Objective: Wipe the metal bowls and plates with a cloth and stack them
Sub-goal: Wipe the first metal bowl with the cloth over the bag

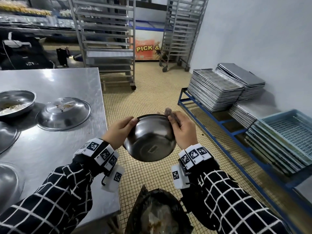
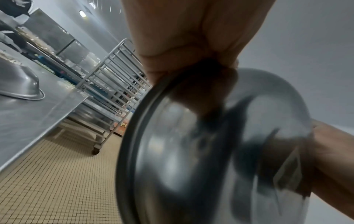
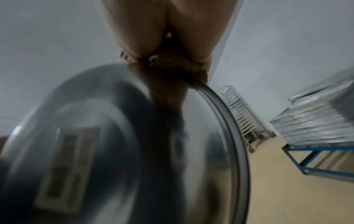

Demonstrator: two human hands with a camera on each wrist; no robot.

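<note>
The desk (image 1: pixel 50 149) fills the left side of the head view, from 7 to 10 o'clock. On it stand an upside-down plate (image 1: pixel 64 114) with crumbs and a bowl with food rests (image 1: pixel 16 103), both not yet wiped, so I judge most of the task is left; no finished stack is visible. The bowl (image 1: pixel 150 139) in work is held in the air at the centre, over the floor and a dark bin (image 1: pixel 157 211) at 6 o'clock. The left hand (image 1: pixel 118 132) grips its rim, fingers curled. The right hand (image 1: pixel 184 130) pinches a brownish cloth (image 1: pixel 168 112) against the opposite rim. The right wrist view shows the cloth (image 3: pixel 172 63) folded over the rim more closely; the head view alone shows the dirty dishes.
</note>
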